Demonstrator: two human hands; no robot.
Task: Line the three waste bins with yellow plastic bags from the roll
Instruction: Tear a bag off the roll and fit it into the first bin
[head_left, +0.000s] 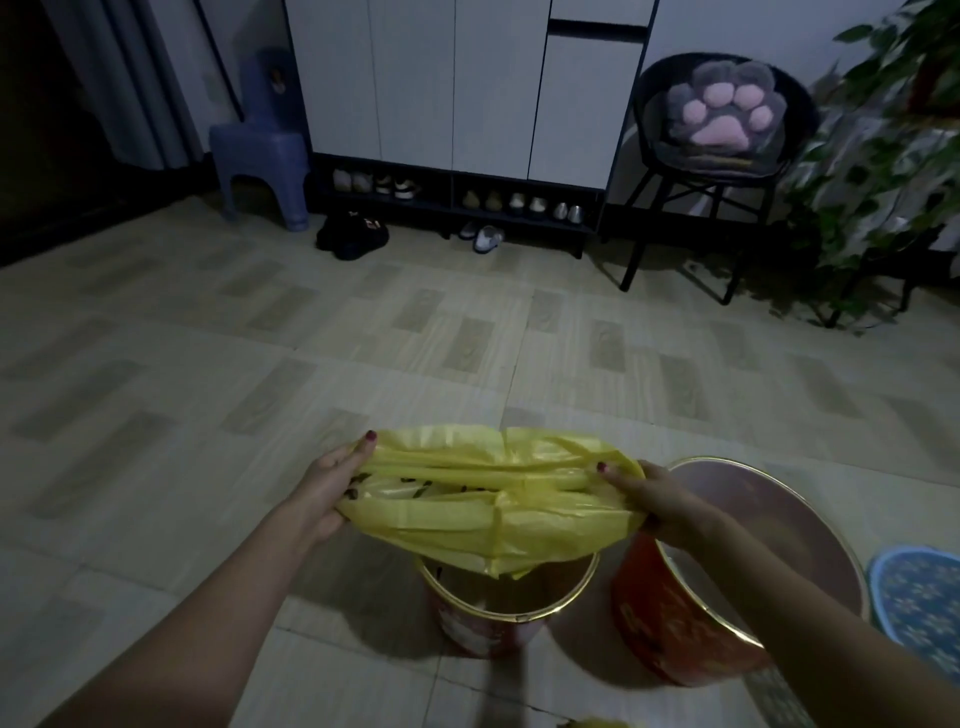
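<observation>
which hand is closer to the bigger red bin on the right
Right. The right hand, gripping one end of the yellow bag, sits directly over the bigger red bin's near rim. The left hand holds the bag's other end, beyond the smaller bin.

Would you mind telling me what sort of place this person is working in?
Most likely a home entryway: a tall white cabinet with rows of shoes on its open bottom shelf, slippers on the tiled floor, and a black chair holding a paw-shaped cushion.
</observation>
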